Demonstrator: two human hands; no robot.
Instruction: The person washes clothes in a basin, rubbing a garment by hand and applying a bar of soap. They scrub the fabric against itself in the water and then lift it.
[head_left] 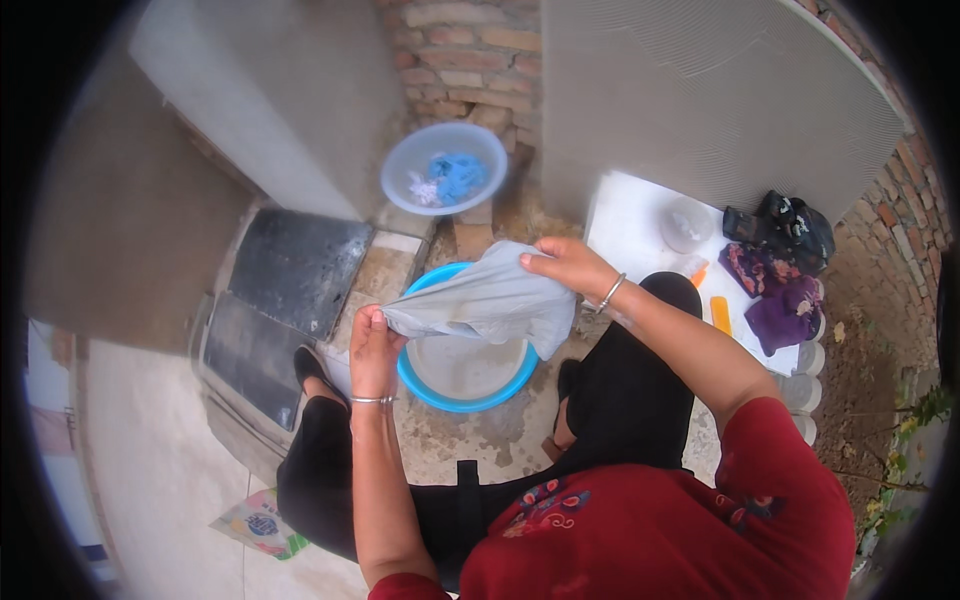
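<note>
A wet-looking light grey cloth (pixel 490 300) is stretched between my two hands above a blue basin (pixel 468 405). My left hand (pixel 374 345) pinches its narrow, pulled-out corner at the basin's left side. Higher up and to the right, my right hand (pixel 568 266) grips the cloth's upper edge, thumb on top, while the wider part hangs down below it. Cloudy greyish water shows in the basin under the cloth. The cloth hides the basin's far right part. What kind of garment or cloth it is, I cannot make out.
Beyond the basin stands a pale blue bowl (pixel 396 182) with blue and white cloths. A white board (pixel 620 215) at right bears a clear bowl (pixel 686 224), an orange-yellow object (pixel 720 314) and dark and purple cloths (pixel 785 315). Dark panels (pixel 290 270) lie left; a plastic packet (pixel 262 524) lies lower left.
</note>
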